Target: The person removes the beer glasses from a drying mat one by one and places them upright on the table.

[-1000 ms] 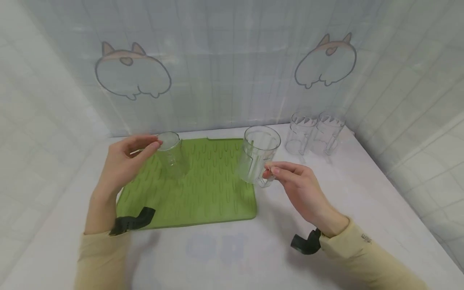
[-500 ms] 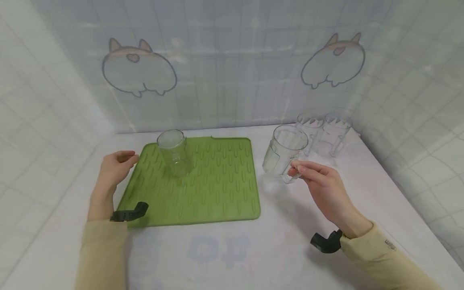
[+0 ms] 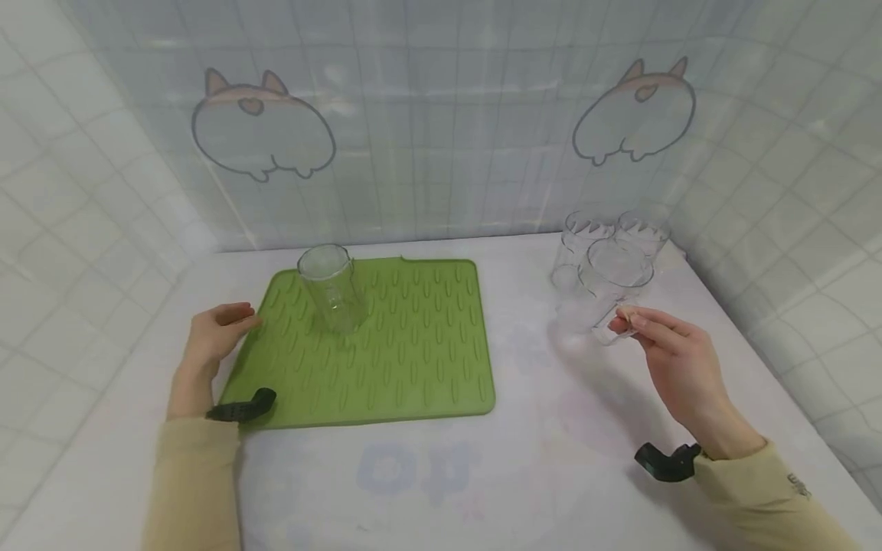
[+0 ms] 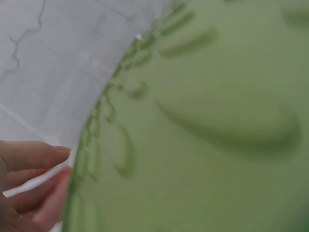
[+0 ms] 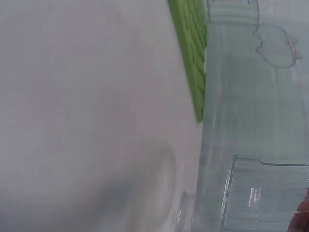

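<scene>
My right hand (image 3: 678, 356) pinches the handle of a clear glass mug (image 3: 615, 277) between thumb and fingers. That mug is upright, right of the mat and in front of two other glass mugs; whether its base touches the table cannot be told. Part of it fills the lower right of the right wrist view. Another clear mug (image 3: 335, 291) stands on the ribbed green mat (image 3: 413, 367), towards its back left. My left hand (image 3: 219, 330) holds nothing. Its fingers are loosely bent beside the mat's left edge.
At the back right, two clear mugs, a nearer-left one (image 3: 577, 249) and one in the corner (image 3: 651, 229), stand side by side, partly overlapped by the held mug. Tiled-pattern walls enclose the white table (image 3: 537, 459) at the back and both sides.
My right hand has carried its mug rightwards from above the mat's right edge to the spot before the two mugs. My left hand has left the mug on the mat and drawn back left.
</scene>
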Tool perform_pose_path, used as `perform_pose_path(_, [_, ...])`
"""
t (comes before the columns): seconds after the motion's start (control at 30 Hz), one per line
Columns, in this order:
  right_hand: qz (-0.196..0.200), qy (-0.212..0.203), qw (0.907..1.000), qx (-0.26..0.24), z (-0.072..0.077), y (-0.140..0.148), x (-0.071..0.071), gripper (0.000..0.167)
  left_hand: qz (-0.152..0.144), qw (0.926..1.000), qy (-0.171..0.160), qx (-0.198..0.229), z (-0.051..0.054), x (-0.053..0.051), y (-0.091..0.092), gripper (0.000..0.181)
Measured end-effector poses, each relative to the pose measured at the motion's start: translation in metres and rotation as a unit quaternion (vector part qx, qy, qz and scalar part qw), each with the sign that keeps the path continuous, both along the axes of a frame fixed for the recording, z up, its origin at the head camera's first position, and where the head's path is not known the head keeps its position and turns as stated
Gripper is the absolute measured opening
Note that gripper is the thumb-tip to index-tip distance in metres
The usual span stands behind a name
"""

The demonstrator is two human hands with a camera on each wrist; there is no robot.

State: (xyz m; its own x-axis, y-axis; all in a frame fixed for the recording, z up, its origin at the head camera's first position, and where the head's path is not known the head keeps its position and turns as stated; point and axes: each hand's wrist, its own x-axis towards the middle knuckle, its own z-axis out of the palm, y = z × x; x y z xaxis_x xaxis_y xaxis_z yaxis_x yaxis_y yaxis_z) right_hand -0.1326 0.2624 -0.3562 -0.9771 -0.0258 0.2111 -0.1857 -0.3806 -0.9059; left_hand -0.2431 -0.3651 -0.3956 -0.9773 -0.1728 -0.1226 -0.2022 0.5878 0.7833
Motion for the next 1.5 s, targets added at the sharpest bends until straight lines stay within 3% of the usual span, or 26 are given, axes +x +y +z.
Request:
perform_pose_path(0.2, [-0.029, 0.022, 0.9988, -0.033, -0.008, 0.021, 0.001, 0.027, 0.027, 0.9923, 0.064, 0.102, -0.027, -0.001, -0.015, 0.056])
perform_pose_path(0.27, [-0.041, 0.020, 0.9981, -0.042, -0.011, 0.027, 0.001, 0.027, 0.030, 0.9901, 0.077, 0.113, -0.033, 0.000, -0.018, 0.055])
perform_pose_path(0.37, [-0.057, 0.018, 0.9960, -0.066, -0.015, 0.033, 0.001, 0.027, 0.042, 0.9863, 0.090, 0.132, -0.037, 0.002, -0.019, 0.052])
perform_pose_path(0.5, [-0.069, 0.019, 0.9927, -0.098, -0.019, 0.037, -0.002, 0.028, 0.061, 0.9720, 0.108, 0.199, -0.037, 0.005, -0.018, 0.050])
perform_pose_path(0.6, [-0.078, 0.012, 0.9907, -0.111, -0.021, 0.039, -0.004, 0.027, 0.068, 0.9650, 0.120, 0.223, -0.038, 0.006, -0.018, 0.049])
perform_pose_path(0.93, [-0.143, -0.010, 0.9839, -0.107, -0.024, 0.049, -0.004, 0.023, 0.066, 0.9677, 0.127, 0.208, -0.038, 0.001, -0.014, 0.048])
perform_pose_path(1.0, [-0.153, -0.014, 0.9814, -0.115, -0.025, 0.050, -0.004, 0.022, 0.069, 0.9720, 0.122, 0.188, -0.039, 0.001, -0.014, 0.048])
perform_pose_path(1.13, [-0.200, -0.023, 0.9708, -0.131, -0.026, 0.052, -0.004, 0.019, 0.073, 0.9772, 0.113, 0.165, -0.038, -0.001, -0.012, 0.047])
perform_pose_path(1.33, [-0.275, -0.047, 0.9483, -0.151, -0.028, 0.052, -0.005, 0.016, 0.076, 0.9791, 0.112, 0.152, -0.038, -0.003, -0.009, 0.044])
perform_pose_path(1.5, [-0.294, -0.059, 0.9398, -0.163, -0.032, 0.052, -0.007, 0.015, 0.079, 0.9805, 0.109, 0.144, -0.038, -0.002, -0.009, 0.043])
